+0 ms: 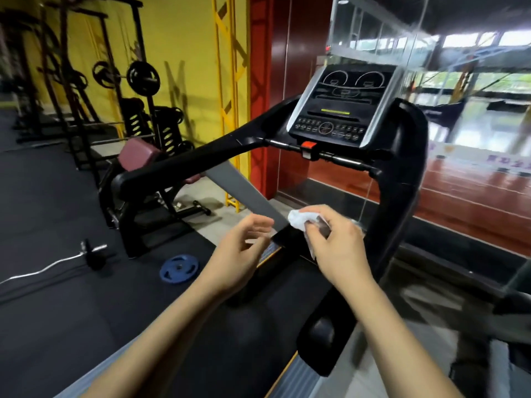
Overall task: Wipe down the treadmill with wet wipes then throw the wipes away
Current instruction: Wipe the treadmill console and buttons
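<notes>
A gym interior is lit evenly, with strong daylight blown out through the windows at upper right. Glare is reflected off the glossy wood floor. Straight lines are bowed by wide-angle distortion; the lower right corner is smeared by motion blur.

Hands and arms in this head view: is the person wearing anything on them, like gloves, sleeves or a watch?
No. The left hand and right hand are bare, without gloves, rings or a watch. Both forearms are uncovered right down to the bottom edge of the picture, so no sleeve shows.
</notes>
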`<action>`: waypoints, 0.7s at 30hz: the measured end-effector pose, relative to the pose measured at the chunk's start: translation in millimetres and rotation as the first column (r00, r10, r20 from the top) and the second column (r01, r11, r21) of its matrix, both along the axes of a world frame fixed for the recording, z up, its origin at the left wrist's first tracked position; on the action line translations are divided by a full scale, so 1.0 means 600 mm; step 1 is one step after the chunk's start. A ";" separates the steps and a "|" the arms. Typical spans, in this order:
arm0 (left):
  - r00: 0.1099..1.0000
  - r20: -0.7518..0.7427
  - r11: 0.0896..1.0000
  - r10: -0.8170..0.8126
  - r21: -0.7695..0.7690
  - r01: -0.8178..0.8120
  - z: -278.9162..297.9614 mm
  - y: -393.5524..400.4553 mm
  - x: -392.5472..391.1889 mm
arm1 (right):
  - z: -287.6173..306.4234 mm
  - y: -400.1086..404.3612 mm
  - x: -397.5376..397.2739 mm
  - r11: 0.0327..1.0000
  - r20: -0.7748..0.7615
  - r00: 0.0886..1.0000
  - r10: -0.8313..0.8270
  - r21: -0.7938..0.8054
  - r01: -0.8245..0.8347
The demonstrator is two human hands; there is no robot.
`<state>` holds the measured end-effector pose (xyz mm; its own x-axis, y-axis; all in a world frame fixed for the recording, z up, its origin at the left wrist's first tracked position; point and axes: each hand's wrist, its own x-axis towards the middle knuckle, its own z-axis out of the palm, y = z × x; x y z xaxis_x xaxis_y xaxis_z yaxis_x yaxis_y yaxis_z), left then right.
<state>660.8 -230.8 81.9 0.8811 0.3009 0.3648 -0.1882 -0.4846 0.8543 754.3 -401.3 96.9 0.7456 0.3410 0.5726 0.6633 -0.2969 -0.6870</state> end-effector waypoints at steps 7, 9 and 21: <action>0.976 -0.143 0.955 0.162 0.270 -0.119 -0.033 0.075 0.090 | 0.004 0.065 0.125 0.989 -0.051 0.998 0.038 -0.141 -0.045; 0.971 -0.158 0.937 0.180 0.327 -0.120 -0.034 0.095 0.121 | 0.013 0.087 0.158 0.974 -0.038 0.999 0.039 -0.221 -0.046; 0.979 -0.126 0.815 0.161 0.576 -0.060 -0.002 0.326 0.384 | 0.011 0.313 0.388 0.912 -0.050 0.997 -0.053 -0.409 0.028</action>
